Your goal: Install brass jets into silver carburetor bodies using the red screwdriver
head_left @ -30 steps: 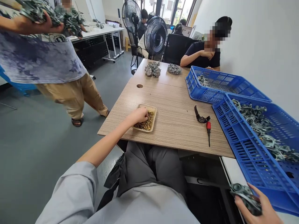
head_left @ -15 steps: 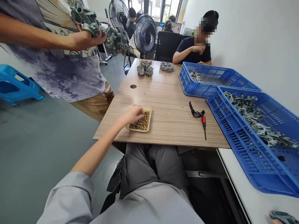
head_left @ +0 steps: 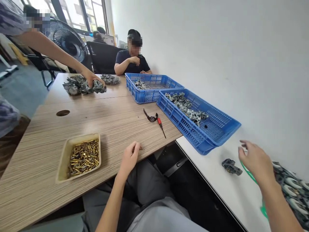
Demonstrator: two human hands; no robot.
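Note:
My left hand (head_left: 129,158) rests on the near edge of the wooden table (head_left: 116,119), fingers curled, with a tiny dark bit showing at its fingertips. To its left stands a beige tray (head_left: 63,158) of brass screws (head_left: 84,157). My right hand (head_left: 253,158) hovers open, fingers spread, over the white table (head_left: 217,180). Just left of it a grey metal part (head_left: 231,166) lies on that table, apart from the fingers. A heap of similar metal parts (head_left: 293,193) lies under my right forearm at the far right.
Two blue crates (head_left: 218,130) (head_left: 145,95) with metal parts sit by the wall. A red-handled screwdriver (head_left: 161,125) and a black curved item (head_left: 150,116) lie mid-table. A standing person's hand (head_left: 90,77) is on a parts pile (head_left: 79,86). Another person sits behind, beside a fan (head_left: 69,40).
My left hand left the screw tray and came back to the table edge, closed. My right hand set the grey part on the white table and opened. The standing person laid parts on the far pile.

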